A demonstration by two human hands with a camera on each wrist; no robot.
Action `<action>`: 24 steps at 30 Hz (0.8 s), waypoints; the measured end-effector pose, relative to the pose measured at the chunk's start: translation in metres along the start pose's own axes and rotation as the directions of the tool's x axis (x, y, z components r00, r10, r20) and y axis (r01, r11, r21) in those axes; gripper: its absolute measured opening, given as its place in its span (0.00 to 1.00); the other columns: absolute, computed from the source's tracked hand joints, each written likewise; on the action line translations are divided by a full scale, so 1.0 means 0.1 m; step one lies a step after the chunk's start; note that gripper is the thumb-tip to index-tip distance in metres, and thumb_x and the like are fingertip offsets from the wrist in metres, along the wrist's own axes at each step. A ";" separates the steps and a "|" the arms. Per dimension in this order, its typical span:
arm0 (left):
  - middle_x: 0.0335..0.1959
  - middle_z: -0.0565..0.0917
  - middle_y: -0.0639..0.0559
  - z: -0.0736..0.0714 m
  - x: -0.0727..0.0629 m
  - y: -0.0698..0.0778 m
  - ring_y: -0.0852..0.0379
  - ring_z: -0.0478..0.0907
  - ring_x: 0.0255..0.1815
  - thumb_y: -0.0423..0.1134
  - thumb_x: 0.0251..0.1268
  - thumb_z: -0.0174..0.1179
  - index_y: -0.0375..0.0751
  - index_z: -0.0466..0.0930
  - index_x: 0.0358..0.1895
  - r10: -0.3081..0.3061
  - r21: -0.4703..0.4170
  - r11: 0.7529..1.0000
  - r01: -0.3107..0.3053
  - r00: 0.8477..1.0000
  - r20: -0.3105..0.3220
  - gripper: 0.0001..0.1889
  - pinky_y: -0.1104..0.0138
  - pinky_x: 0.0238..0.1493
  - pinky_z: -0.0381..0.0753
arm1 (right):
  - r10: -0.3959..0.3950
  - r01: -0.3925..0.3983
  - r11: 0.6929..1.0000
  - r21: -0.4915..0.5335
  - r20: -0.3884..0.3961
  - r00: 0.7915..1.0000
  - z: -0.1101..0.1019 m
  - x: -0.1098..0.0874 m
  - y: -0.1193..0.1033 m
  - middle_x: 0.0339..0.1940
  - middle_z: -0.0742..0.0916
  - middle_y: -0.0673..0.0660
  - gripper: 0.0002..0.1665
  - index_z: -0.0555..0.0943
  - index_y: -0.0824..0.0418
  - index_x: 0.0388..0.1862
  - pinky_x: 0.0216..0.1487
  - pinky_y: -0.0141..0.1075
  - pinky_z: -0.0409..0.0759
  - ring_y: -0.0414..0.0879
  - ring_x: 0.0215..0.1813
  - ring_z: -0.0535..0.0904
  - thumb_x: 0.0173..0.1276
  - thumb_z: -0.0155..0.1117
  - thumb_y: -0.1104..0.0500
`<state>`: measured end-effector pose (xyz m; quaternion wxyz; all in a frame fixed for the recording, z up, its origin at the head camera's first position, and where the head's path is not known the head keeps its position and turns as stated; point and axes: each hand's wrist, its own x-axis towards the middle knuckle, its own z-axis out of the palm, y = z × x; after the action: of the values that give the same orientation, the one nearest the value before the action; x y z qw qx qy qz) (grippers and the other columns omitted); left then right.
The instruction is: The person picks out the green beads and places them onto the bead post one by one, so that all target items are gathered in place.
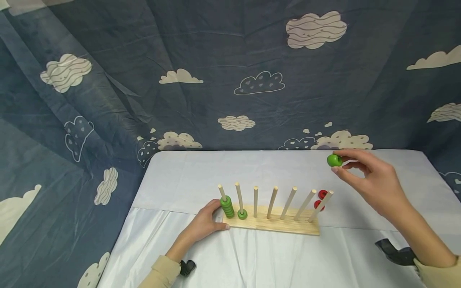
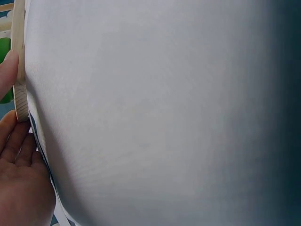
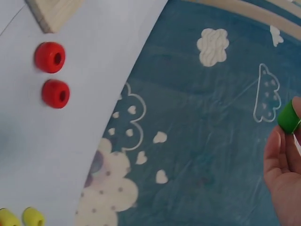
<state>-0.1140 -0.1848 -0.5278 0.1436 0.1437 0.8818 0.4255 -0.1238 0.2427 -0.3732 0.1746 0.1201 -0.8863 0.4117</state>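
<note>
A wooden peg board (image 1: 288, 226) with a row of upright pegs lies on the white cloth. Several green beads (image 1: 227, 207) are stacked on its leftmost peg, and a single green bead (image 1: 242, 215) sits low on the second. My left hand (image 1: 205, 222) grips the board's left end, thumb along the front edge and fingers behind. Up and right of the board, my right hand (image 1: 378, 176) pinches another green bead (image 1: 334, 160) between thumb and fingertips, its hole visible. The right wrist view also has this held bead (image 3: 289, 117) at its right edge.
Two red beads (image 3: 50, 57) lie on the cloth by the board's right end, partly behind pegs in the head view. Yellow beads (image 3: 34, 216) show at the bottom left of the right wrist view. A dark cloud-patterned curtain (image 1: 216, 48) hangs behind the table.
</note>
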 end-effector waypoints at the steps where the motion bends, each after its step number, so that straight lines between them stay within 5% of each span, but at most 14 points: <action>1: 0.64 0.73 0.59 0.00 0.00 0.00 0.55 0.62 0.72 0.47 0.51 0.76 0.50 0.72 0.67 -0.002 0.000 1.000 0.002 1.000 0.001 0.38 0.56 0.73 0.58 | -0.017 0.017 1.000 0.000 0.003 1.000 0.00 0.01 -0.03 0.52 0.81 0.49 0.32 0.80 0.54 0.61 0.53 0.13 0.68 0.39 0.47 0.74 0.57 0.75 0.69; 14: 0.63 0.74 0.59 0.00 0.00 0.01 0.55 0.62 0.72 0.46 0.50 0.76 0.49 0.72 0.67 -0.002 -0.006 1.000 0.002 1.000 -0.003 0.37 0.55 0.73 0.58 | -0.147 0.147 0.989 0.002 0.052 0.988 0.06 0.13 -0.40 0.53 0.82 0.46 0.34 0.81 0.53 0.61 0.55 0.16 0.68 0.38 0.47 0.74 0.55 0.76 0.70; 24: 0.63 0.73 0.60 0.00 0.01 0.00 0.56 0.62 0.72 0.46 0.50 0.76 0.49 0.72 0.67 0.000 -0.004 1.000 0.000 1.000 -0.002 0.37 0.56 0.73 0.58 | -0.199 0.191 0.977 0.098 0.076 0.977 0.18 0.18 -0.61 0.52 0.83 0.47 0.35 0.81 0.57 0.58 0.57 0.20 0.71 0.38 0.48 0.77 0.50 0.77 0.75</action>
<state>-0.1148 -0.1848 -0.5281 0.1429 0.1427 0.8811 0.4276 -0.1221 0.1889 -0.3353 0.1704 0.2319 -0.8574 0.4266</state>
